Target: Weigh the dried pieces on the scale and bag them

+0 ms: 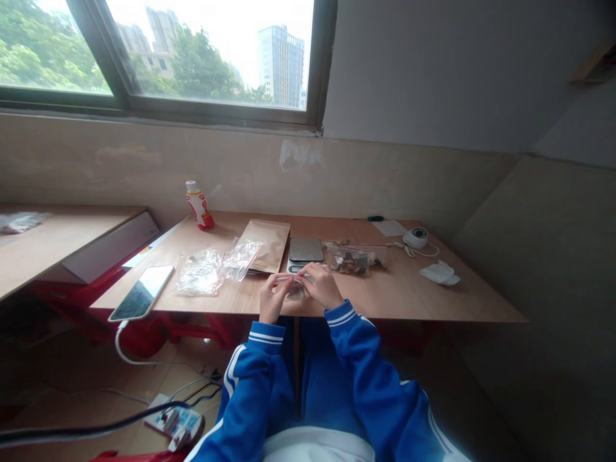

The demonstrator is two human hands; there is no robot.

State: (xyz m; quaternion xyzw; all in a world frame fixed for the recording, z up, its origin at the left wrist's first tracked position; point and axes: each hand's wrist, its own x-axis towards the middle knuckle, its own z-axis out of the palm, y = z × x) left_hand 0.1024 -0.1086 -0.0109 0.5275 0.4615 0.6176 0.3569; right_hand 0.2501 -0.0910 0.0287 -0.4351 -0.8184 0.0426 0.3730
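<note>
Between my two hands, at the table's front edge, is a small clear zip bag (295, 293) with something dark inside. My left hand (273, 296) pinches the left part of its top strip. On the other side, my right hand (321, 286) grips the same strip, fingers closed. Just beyond my hands stands a small digital scale (306, 250) with a metal plate; my fingers partly hide its display. To its right lie clear bags of brown dried pieces (349, 262). A flat brown paper pouch (267, 244) rests left of the scale.
Empty clear bags (199, 273) lie on the left, near a phone (142, 294) on a charging cable. A red and white bottle (199, 205) stands behind. To the right are a white camera (415, 238) and a crumpled white item (439, 273). A power strip (176, 420) is on the floor.
</note>
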